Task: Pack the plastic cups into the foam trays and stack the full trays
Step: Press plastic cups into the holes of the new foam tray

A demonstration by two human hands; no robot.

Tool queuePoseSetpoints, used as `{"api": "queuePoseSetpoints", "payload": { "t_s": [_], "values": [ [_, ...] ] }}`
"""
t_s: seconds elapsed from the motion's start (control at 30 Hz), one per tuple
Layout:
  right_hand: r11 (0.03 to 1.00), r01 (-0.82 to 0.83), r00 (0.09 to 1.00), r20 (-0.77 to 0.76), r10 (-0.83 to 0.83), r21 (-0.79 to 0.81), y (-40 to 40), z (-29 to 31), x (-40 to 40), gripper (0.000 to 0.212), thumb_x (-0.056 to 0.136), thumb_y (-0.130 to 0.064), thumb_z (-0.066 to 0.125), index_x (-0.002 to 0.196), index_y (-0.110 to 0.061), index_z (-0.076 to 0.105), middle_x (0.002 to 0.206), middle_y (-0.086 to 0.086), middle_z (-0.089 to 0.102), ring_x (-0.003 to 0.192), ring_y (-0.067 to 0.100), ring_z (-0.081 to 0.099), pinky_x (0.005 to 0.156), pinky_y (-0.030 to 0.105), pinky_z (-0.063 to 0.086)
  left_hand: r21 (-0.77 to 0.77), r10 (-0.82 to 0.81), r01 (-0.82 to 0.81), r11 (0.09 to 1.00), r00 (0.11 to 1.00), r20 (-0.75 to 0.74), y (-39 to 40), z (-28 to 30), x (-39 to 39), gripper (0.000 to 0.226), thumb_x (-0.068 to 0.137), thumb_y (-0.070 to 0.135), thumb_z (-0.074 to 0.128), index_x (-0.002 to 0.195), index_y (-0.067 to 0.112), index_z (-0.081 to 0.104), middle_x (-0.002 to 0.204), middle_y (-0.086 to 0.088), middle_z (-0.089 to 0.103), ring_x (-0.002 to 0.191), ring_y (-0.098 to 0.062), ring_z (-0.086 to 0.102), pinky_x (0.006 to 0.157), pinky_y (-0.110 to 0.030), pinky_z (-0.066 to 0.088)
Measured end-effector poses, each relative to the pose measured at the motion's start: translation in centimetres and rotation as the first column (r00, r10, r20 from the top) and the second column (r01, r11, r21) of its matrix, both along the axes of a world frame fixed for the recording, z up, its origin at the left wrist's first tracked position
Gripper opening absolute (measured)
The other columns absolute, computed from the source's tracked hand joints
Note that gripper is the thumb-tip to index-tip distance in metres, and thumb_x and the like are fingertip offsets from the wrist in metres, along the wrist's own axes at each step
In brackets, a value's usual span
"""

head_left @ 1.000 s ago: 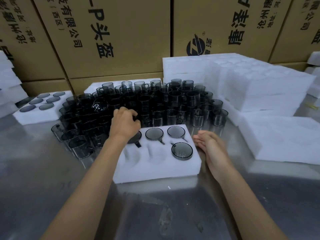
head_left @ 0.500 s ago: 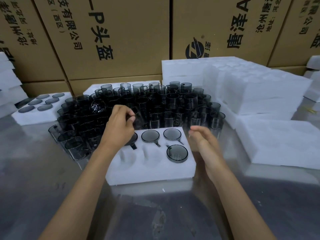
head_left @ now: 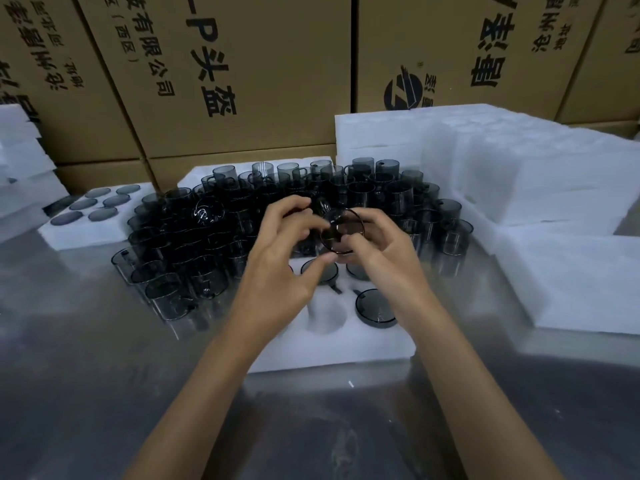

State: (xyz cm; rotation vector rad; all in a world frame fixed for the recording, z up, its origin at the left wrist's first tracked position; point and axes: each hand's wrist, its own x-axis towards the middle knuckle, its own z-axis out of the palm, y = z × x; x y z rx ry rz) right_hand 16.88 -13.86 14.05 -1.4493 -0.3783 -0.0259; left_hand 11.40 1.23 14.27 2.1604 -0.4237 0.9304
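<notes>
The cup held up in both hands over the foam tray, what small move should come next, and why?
Probably lower the cup into the empty front pocket of the foam tray. Both the left hand and the right hand hold it just above the tray, where seated cups already fill neighbouring pockets and that hole shows bare.

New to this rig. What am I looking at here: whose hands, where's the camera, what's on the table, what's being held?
No robot: a person's bare hands, filmed by a wide-angle camera on their head that looks forward and down. The left hand and right hand together hold one dark see-through plastic cup above the foam tray in front of them. That tray already holds several cups; at least one pocket shows empty. Behind it stands a crowd of loose cups on the shiny table. A filled tray sits far left, empty foam trays are stacked right, and cardboard boxes stand behind.
</notes>
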Motion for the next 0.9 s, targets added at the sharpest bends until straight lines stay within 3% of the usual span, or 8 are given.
{"api": "queuePoseSetpoints", "payload": {
  "t_s": [0.1, 0.2, 0.33, 0.43, 0.5, 0.67, 0.8, 0.9],
  "values": [
    [0.999, -0.014, 0.998, 0.060, 0.016, -0.031, -0.1, -0.1, -0.3, 0.034, 0.091, 0.000, 0.059, 0.116, -0.023, 0.065, 0.112, 0.003, 0.070, 0.099, 0.016, 0.071, 0.085, 0.032, 0.059, -0.173, -0.091, 0.061, 0.983, 0.981, -0.171, 0.6, -0.1, -0.3, 0.077, 0.081, 0.017, 0.080, 0.143, 0.033, 0.039, 0.143, 0.011, 0.044, 0.127, 0.002, 0.050, 0.102, -0.015, 0.044],
    [0.997, -0.022, 0.997, 0.076, 0.027, -0.067, -0.2, -0.2, -0.7, 0.032, 0.095, -0.004, 0.059, 0.118, -0.025, 0.064, 0.116, 0.001, 0.069, 0.103, 0.012, 0.069, 0.089, 0.032, 0.058, -0.175, -0.133, 0.092, 0.980, 0.960, -0.245, 1.0, -0.1, -0.4, 0.091, 0.081, 0.018, 0.080, 0.152, 0.038, 0.027, 0.149, 0.017, 0.040, 0.130, 0.003, 0.047, 0.102, -0.013, 0.042],
    [0.996, -0.040, 0.997, 0.069, 0.046, -0.080, -0.4, -0.3, -1.1, 0.017, 0.099, -0.017, 0.059, 0.112, -0.023, 0.066, 0.105, -0.002, 0.073, 0.096, 0.009, 0.071, 0.079, 0.030, 0.061, -0.180, -0.174, 0.121, 0.976, 0.932, -0.317, 1.3, 0.2, -1.0, 0.086, 0.079, 0.020, 0.081, 0.147, 0.042, 0.036, 0.143, 0.023, 0.045, 0.124, 0.008, 0.050, 0.100, -0.013, 0.044],
    [0.979, 0.006, 0.987, 0.161, 0.027, -0.204, -0.6, -0.5, -1.1, 0.007, 0.096, -0.021, 0.062, 0.096, -0.023, 0.069, 0.083, -0.008, 0.074, 0.081, 0.005, 0.070, 0.075, 0.026, 0.057, -0.203, -0.174, 0.096, 0.974, 0.895, -0.410, 2.4, 0.9, -1.4, 0.080, 0.066, 0.038, 0.086, 0.137, 0.042, 0.051, 0.126, 0.024, 0.059, 0.115, 0.007, 0.056, 0.094, -0.014, 0.047],
    [0.950, 0.035, 0.973, 0.228, 0.039, -0.310, -0.8, -0.7, -1.1, 0.011, 0.094, -0.023, 0.064, 0.085, -0.024, 0.071, 0.078, -0.012, 0.072, 0.080, 0.003, 0.068, 0.074, 0.023, 0.049, -0.194, -0.167, 0.081, 0.978, 0.856, -0.489, 3.4, 1.3, -1.5, 0.075, 0.057, 0.050, 0.085, 0.127, 0.041, 0.060, 0.117, 0.026, 0.065, 0.113, 0.009, 0.057, 0.092, -0.014, 0.046],
    [0.816, 0.083, 0.967, 0.245, 0.073, -0.572, -0.7, -1.5, -1.0, 0.016, 0.087, -0.039, 0.066, 0.074, -0.031, 0.071, 0.091, -0.014, 0.072, 0.100, 0.005, 0.059, 0.090, 0.035, 0.049, -0.059, -0.114, 0.101, 0.993, 0.723, -0.681, 4.9, 1.1, -1.5, 0.064, 0.054, 0.055, 0.085, 0.114, 0.045, 0.064, 0.113, 0.029, 0.066, 0.109, 0.015, 0.054, 0.090, -0.016, 0.038],
    [0.802, 0.089, 0.964, 0.255, 0.081, -0.591, -0.7, -1.9, -1.0, 0.019, 0.086, -0.038, 0.069, 0.071, -0.028, 0.072, 0.096, -0.021, 0.070, 0.110, 0.004, 0.051, 0.097, 0.031, 0.043, -0.018, -0.091, 0.111, 0.994, 0.690, -0.718, 5.4, 0.7, -1.5, 0.069, 0.050, 0.065, 0.084, 0.115, 0.046, 0.066, 0.120, 0.027, 0.064, 0.119, 0.009, 0.052, 0.097, -0.020, 0.037],
    [0.792, 0.053, 0.964, 0.238, 0.118, -0.608, -0.6, -2.1, -1.0, 0.027, 0.088, -0.049, 0.064, 0.075, -0.029, 0.075, 0.095, -0.022, 0.070, 0.109, 0.003, 0.051, 0.099, 0.032, 0.044, 0.014, -0.070, 0.118, 0.993, 0.678, -0.732, 5.6, 0.5, -1.4, 0.073, 0.049, 0.071, 0.080, 0.115, 0.044, 0.067, 0.132, 0.027, 0.056, 0.125, 0.009, 0.046, 0.105, -0.023, 0.034]
  ]
}}
